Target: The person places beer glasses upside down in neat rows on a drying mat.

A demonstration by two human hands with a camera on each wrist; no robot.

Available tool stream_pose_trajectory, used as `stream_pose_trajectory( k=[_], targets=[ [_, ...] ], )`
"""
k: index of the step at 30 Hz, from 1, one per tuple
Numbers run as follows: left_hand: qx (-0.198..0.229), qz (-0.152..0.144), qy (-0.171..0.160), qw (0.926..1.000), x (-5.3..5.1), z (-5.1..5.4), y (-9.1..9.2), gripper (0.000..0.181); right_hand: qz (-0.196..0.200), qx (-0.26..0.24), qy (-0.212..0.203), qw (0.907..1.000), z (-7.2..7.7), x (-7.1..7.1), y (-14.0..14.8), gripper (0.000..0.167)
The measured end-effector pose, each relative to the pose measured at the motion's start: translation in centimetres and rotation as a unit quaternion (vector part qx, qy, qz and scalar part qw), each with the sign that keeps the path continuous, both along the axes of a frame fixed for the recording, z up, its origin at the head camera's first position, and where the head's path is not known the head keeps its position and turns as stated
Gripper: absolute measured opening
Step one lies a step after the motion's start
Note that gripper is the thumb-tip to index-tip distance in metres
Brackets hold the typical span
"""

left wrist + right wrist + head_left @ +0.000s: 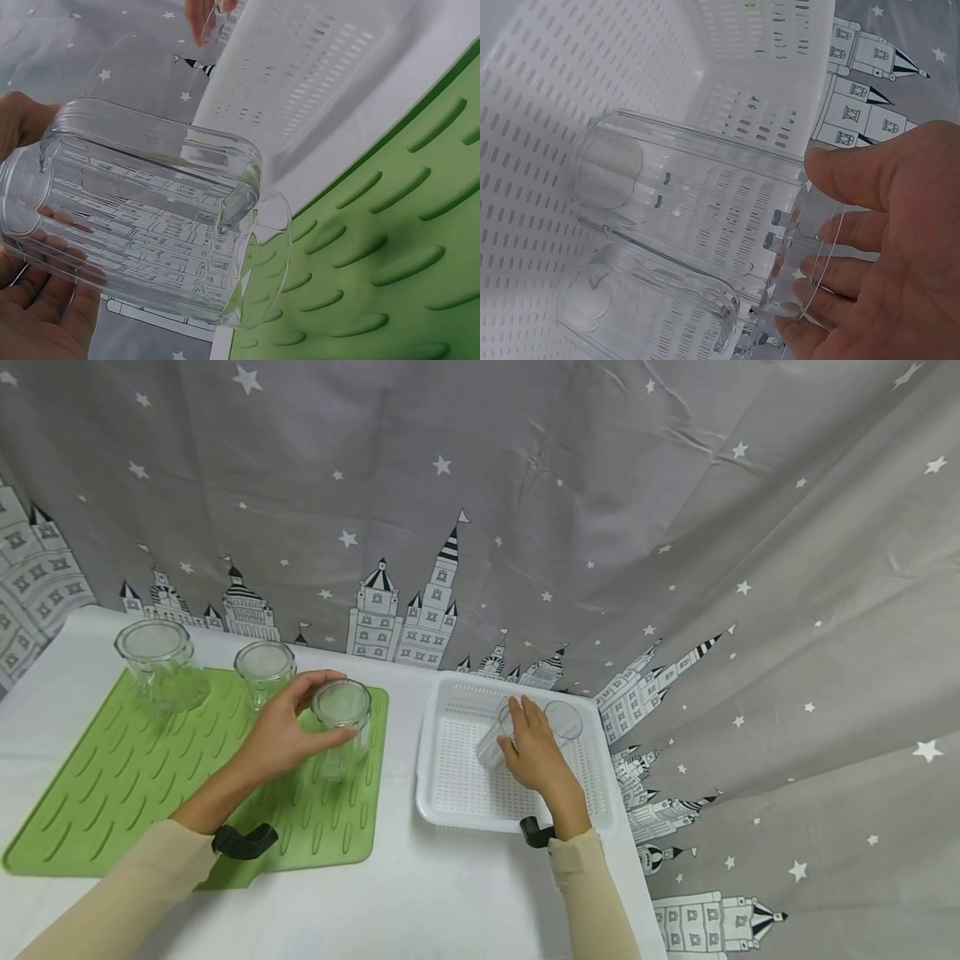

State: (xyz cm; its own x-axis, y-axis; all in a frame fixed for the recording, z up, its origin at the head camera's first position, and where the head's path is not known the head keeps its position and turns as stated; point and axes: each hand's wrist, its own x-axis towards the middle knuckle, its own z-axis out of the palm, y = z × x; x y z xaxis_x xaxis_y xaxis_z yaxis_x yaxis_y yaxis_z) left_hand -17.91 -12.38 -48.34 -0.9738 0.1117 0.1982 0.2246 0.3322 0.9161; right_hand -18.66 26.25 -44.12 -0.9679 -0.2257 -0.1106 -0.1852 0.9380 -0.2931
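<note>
In the head view my left hand [288, 727] grips a clear glass mug [342, 710] near its upturned base, over the right part of a green mat [300, 827]. The left wrist view shows this mug [150, 217] with its handle and its rim close to the mat [375, 262]. My right hand [536, 747] is in the white basket [429, 760], its fingers around the end of a clear glass [491, 750]. In the right wrist view the thumb and fingers [847, 277] hold that glass [697, 195]. A second mug [630, 300] with a handle lies beside it.
Two more clear glass mugs, a larger one [153, 647] and a smaller one [265, 667], stand upside down at the back of the mat. A grey curtain [525, 485] with castles and stars hangs behind the white table [337, 910].
</note>
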Motion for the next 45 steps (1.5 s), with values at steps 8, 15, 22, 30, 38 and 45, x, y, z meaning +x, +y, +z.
stream_pose_trajectory(
  k=[8, 15, 22, 30, 38, 45],
  targets=[
    [0.002, -0.008, -0.009, 0.9999, -1.8, -0.1, 0.4, 0.079, -0.004, -0.001, 0.003, 1.0, -0.1, 0.0, 0.0, 0.07],
    [0.001, -0.018, -0.008, 0.9998, -2.8, -0.4, 0.4, 0.08, -0.005, 0.002, 0.006, 1.0, -0.2, 0.0, 0.0, 0.07],
    [-0.002, -0.015, -0.004, 0.9999, -3.8, -0.8, 0.6, 0.08, -0.006, 0.0, 0.01, 0.9999, -0.1, 0.0, 0.1, 0.069],
    [-0.003, -0.012, -0.007, 0.9999, -5.1, -1.5, 0.9, 0.081, -0.006, -0.001, 0.014, 0.9999, 0.0, 0.0, 0.1, 0.069],
    [-0.003, -0.013, 0.002, 0.9999, -5.9, -2.3, 1.1, 0.081, 0.002, -0.003, 0.02, 0.9998, 0.1, 0.1, -0.1, 0.068],
    [-0.006, -0.015, 0.003, 0.9999, -6.3, -2.4, 1.3, 0.081, 0.002, -0.002, 0.018, 0.9998, 0.0, 0.1, -0.1, 0.068]
  ],
)
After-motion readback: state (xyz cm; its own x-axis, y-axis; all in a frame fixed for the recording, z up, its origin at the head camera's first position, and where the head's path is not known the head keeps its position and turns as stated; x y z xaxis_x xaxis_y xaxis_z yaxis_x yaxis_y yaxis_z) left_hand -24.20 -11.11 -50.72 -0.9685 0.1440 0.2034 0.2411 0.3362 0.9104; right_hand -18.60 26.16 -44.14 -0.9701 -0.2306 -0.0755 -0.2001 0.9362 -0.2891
